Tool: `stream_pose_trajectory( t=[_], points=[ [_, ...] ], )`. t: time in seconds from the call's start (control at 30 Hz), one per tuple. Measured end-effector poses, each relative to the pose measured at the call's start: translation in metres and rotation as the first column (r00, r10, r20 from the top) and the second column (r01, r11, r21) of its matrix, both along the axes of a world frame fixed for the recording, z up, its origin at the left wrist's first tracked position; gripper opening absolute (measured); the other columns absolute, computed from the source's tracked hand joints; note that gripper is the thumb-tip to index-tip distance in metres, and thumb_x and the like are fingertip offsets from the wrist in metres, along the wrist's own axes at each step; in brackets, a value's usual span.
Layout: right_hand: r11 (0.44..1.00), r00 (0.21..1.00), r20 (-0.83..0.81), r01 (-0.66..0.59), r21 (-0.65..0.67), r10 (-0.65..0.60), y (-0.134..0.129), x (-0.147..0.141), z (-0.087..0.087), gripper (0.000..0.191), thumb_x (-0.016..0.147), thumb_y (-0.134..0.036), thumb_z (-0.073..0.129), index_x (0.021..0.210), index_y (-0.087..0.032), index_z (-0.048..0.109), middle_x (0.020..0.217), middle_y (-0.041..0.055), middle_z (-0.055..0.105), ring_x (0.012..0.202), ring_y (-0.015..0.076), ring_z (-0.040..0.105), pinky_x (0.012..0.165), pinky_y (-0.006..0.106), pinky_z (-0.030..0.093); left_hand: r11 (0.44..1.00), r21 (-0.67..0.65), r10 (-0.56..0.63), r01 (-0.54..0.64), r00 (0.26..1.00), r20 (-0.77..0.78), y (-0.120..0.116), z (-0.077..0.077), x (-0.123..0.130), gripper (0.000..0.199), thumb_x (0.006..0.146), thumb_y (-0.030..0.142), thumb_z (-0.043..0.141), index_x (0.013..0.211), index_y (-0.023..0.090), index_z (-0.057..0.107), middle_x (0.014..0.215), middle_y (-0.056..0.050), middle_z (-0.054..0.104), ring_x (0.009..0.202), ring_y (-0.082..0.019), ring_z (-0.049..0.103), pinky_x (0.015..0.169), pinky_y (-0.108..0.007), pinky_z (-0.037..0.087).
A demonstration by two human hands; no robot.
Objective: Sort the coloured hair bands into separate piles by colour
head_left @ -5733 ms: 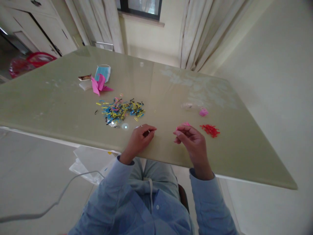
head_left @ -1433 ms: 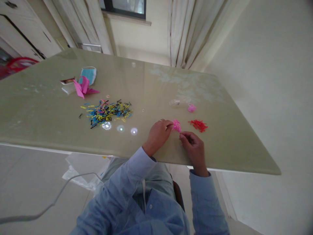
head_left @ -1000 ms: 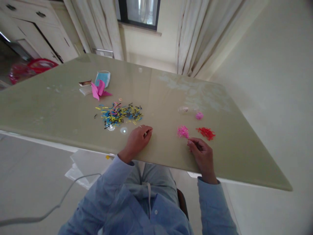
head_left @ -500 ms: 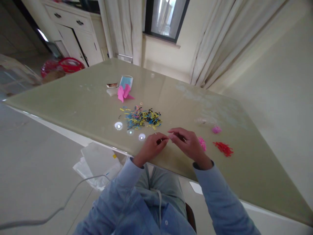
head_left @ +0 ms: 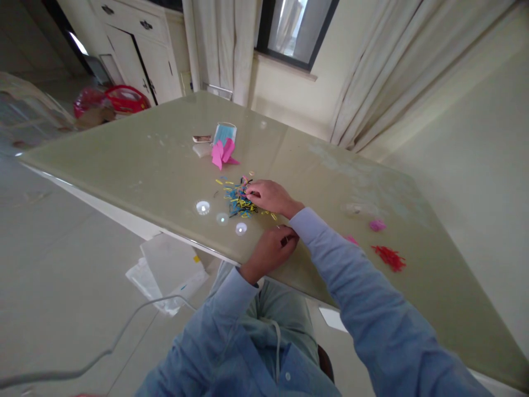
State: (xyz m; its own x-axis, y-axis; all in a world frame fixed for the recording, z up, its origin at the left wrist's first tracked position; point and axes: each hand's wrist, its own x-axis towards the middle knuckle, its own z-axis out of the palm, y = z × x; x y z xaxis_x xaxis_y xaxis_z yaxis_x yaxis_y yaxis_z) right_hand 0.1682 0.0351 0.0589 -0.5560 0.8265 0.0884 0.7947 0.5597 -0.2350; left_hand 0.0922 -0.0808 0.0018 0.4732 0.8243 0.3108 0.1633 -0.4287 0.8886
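A mixed heap of small yellow, blue and black rubber bands (head_left: 239, 205) lies on the table in the head view. My right hand (head_left: 273, 197) reaches over its right side, thumb and fingers pinched together at the bands; what lies between the fingertips is too small to make out. Below and partly behind my right cuff, my left hand (head_left: 273, 248) rests near the table's front edge with its fingers curled closed. Its fingertips are partly hidden by the right sleeve, and I cannot make out what they hold.
Red bands (head_left: 389, 258) and a pinkish-purple bunch (head_left: 377, 225) lie to the right. A pink folded paper (head_left: 223, 154) and a blue face mask (head_left: 225, 134) lie behind the heap. Bright light reflections show on the glossy tabletop (head_left: 124, 165). Clear plastic sheets (head_left: 165, 264) hang below its edge.
My right hand has moved from beside my left hand, up and left onto the rubber band heap. The left hand stays near the edge. The camera view has shifted slightly.
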Motion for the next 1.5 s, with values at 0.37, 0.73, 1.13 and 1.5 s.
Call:
stream_pose_trajectory(
  t=[0.37,0.73,1.13,1.5],
  points=[
    [1.0,0.976,0.214,0.026,0.013,-0.028,0.007,-0.01,-0.001,0.027,0.098,-0.035,0.057,0.099,-0.019,0.078,0.107,0.0106,0.076,0.097,0.0229,0.068,0.08,0.03,0.042,1.0,0.006,0.004,-0.004,1.0,0.0,0.0,0.001,0.0,0.017,0.084,0.01,0.054,0.079,0.015,0.069,0.077,-0.005,0.07,0.072,-0.017,0.06,0.067,-0.027,0.041],
    [0.996,0.984,0.164,0.068,0.05,-0.075,-0.004,-0.008,-0.001,0.021,0.093,-0.019,0.053,0.095,-0.018,0.074,0.102,0.0087,0.075,0.09,0.0205,0.065,0.072,0.029,0.039,1.0,0.0,-0.011,0.011,1.0,0.004,0.001,0.0,0.0,0.017,0.083,0.009,0.055,0.077,0.015,0.07,0.073,-0.003,0.068,0.068,-0.015,0.058,0.065,-0.026,0.04],
    [0.999,0.993,0.108,0.04,0.023,-0.042,-0.006,0.005,-0.007,0.017,0.09,-0.018,0.057,0.091,-0.019,0.074,0.097,0.0067,0.074,0.084,0.0184,0.063,0.068,0.029,0.035,0.996,-0.082,0.035,-0.033,0.999,0.025,0.0,0.004,-0.001,0.015,0.084,0.014,0.059,0.085,0.016,0.074,0.081,-0.004,0.075,0.071,-0.016,0.064,0.069,-0.027,0.047],
    [0.997,0.955,0.289,0.054,0.058,-0.068,-0.009,-0.003,0.004,0.029,0.097,-0.023,0.049,0.105,-0.017,0.077,0.109,0.0156,0.074,0.095,0.0259,0.068,0.074,0.031,0.044,0.997,-0.066,0.047,-0.047,0.999,0.005,0.001,0.006,-0.001,0.015,0.082,0.01,0.057,0.078,0.015,0.07,0.071,-0.001,0.068,0.066,-0.014,0.058,0.063,-0.025,0.041]
  ],
)
